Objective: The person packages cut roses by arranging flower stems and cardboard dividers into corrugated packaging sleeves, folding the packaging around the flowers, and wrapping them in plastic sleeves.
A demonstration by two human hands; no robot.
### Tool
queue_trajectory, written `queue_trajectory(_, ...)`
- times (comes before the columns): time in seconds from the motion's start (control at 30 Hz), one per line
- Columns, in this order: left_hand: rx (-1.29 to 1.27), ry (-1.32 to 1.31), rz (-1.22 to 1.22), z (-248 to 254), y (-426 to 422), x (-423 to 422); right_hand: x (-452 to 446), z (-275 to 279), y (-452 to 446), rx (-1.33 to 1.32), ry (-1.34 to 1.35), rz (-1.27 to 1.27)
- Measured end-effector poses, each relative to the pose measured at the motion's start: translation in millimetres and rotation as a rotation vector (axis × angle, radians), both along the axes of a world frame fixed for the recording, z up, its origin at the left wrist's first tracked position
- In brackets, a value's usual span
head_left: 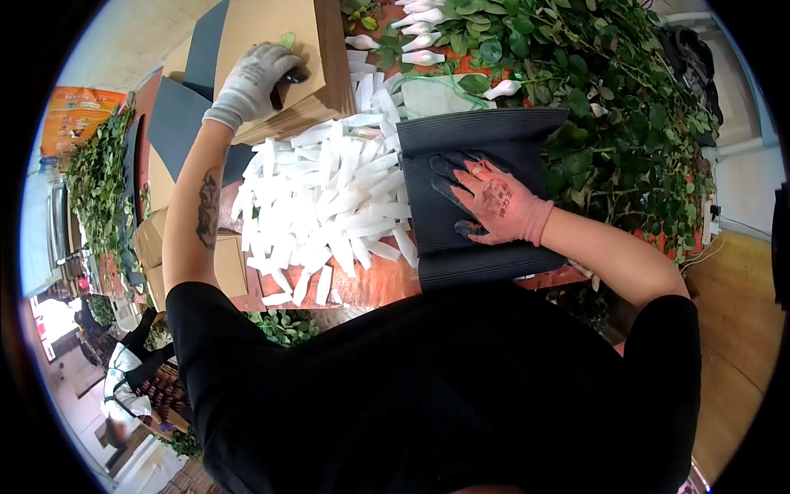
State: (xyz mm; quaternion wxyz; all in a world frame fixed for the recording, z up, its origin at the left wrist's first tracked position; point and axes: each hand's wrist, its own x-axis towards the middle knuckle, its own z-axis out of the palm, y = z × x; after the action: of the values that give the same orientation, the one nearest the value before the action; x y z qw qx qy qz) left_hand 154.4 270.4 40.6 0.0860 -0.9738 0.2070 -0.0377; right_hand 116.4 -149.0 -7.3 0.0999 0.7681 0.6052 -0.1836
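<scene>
My left hand (257,81), in a white glove with dark fingertips, rests on a stack of brown cardboard sheets (276,25). Its fingers are curled and closed; whether they pinch anything is hidden. A small green leaf (287,39) lies beside its knuckles. My right hand (498,202), in a pink glove with dark fingers, lies flat and open on a black corrugated sheet (485,128). The near and far edges of that sheet curve upward. Between my hands lies a loose heap of white mesh sleeves (329,193) on the reddish table (370,288).
Leafy rose stems (609,156) cover the right side, and several sleeved buds (424,58) lie at the back. Dark grey sheets (177,123) stand at left near more greenery (99,177). Another person (127,383) is at the lower left.
</scene>
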Motion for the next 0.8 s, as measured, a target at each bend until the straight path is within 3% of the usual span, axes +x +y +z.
queue_trajectory(0.03,-0.056,0.051,0.072,4.1,-2.9,0.5,0.8,-1.8,-0.7,-0.004,0.002,0.001)
queue_trajectory(0.1,-0.470,-0.360,0.104,-4.2,4.6,-8.4,1.5,-6.8,-3.0,-0.011,0.004,-0.018)
queue_trajectory(0.17,-1.481,-0.225,0.145,3.0,-12.2,-33.0,2.0,-9.4,-3.8,-0.014,0.022,-0.034)
queue_trajectory(0.23,-2.072,-0.276,-0.009,-3.4,-27.3,-57.3,0.5,-10.3,-2.3,-0.017,0.038,-0.049)
queue_trajectory(0.3,-2.621,-0.066,-0.178,-2.2,-57.1,-86.5,1.0,-8.8,-2.6,-0.043,0.063,-0.080)
queue_trajectory(0.37,-2.811,-0.106,-0.093,-6.2,-92.7,-110.9,-0.4,-20.3,-8.4,0.019,0.033,-0.075)
queue_trajectory(0.43,-2.671,-0.322,0.087,-31.2,-124.1,-125.5,-0.3,-27.7,-11.9,0.083,0.004,-0.066)
queue_trajectory(0.57,-2.614,-0.572,0.039,-62.8,-186.8,-126.8,1.3,-18.4,-7.1,-0.004,0.044,-0.081)
queue_trajectory(0.8,-2.537,-0.515,0.094,-74.4,-203.6,-114.5,-2.8,-4.3,-4.3,0.071,-0.054,-0.035)
